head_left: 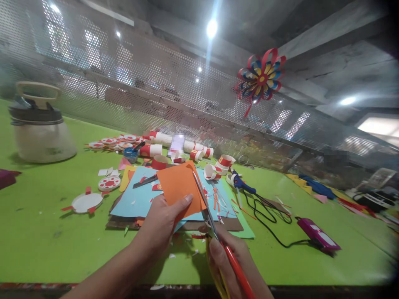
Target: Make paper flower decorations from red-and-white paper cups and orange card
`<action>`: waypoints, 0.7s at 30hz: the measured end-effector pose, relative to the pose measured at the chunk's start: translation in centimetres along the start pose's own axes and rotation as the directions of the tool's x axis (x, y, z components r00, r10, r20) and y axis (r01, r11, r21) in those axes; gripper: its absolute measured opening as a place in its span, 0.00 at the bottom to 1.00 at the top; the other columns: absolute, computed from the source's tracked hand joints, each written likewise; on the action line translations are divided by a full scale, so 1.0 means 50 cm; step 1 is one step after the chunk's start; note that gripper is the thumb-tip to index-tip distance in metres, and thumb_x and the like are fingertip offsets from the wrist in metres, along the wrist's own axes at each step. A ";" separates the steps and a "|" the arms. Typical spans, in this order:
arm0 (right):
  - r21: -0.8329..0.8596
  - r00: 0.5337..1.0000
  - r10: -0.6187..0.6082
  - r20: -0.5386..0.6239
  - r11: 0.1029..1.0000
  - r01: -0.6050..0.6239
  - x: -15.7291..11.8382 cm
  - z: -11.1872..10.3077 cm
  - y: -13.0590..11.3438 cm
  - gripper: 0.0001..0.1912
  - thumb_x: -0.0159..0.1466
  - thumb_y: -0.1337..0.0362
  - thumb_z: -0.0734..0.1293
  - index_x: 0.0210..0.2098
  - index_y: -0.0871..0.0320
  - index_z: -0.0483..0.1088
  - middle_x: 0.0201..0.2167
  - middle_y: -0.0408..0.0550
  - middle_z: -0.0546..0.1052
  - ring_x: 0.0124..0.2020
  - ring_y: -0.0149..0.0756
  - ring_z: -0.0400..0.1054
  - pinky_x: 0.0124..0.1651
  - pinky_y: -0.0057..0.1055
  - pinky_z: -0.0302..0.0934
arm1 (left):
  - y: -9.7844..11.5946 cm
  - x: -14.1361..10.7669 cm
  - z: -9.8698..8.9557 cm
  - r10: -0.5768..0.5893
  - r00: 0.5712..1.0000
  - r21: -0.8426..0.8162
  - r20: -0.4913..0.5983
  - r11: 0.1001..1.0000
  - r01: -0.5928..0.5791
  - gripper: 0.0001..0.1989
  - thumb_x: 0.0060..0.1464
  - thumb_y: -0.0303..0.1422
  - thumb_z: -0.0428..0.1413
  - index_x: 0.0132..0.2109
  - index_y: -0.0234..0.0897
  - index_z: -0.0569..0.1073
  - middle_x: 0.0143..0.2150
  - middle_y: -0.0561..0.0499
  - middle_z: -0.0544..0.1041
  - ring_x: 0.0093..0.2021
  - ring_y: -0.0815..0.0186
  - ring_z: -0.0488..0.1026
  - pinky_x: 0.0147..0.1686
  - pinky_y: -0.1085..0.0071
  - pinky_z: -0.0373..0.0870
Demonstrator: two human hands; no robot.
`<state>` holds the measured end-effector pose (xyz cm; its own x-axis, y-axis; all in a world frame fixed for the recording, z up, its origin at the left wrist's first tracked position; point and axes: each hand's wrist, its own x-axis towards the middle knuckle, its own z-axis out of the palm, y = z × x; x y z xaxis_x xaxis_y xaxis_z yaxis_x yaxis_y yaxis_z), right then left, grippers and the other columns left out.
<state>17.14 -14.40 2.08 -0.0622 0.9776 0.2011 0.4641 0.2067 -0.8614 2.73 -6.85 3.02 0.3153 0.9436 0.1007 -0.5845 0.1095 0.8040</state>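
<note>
- The left hand (168, 212) is pinching the orange paper (179, 187) at its seven o'clock side, with the thumb pressing on top.
- The right hand (222, 259), at five o'clock from the orange paper, is gripping the scissors (213, 227).
- The orange paper is sitting over the light blue paper (137, 199) on the green desk (93, 249).
- One blade is crossing the orange paper near its three o'clock edge; the other is hiding.
- This seems to be the cutting step.
- The next move is probably calling for a still left hand and a squeezing right hand.
</note>
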 end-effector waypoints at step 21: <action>-0.045 1.000 -0.013 -0.018 0.999 0.012 0.013 0.011 -0.004 0.26 0.65 0.45 0.54 0.37 0.60 0.73 0.22 0.44 0.66 0.23 0.31 0.54 0.27 0.28 0.51 | -0.009 -0.004 0.007 -0.027 0.996 -0.136 -0.081 0.991 0.016 0.12 0.47 0.29 0.61 0.41 0.31 0.77 0.41 0.42 0.80 0.38 0.57 0.77 0.37 0.65 0.74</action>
<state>16.53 -13.80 2.11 -0.0526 0.9740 0.2205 0.5024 0.2167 -0.8370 3.16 -7.21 2.83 0.2692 0.9626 0.0308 -0.6756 0.1660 0.7183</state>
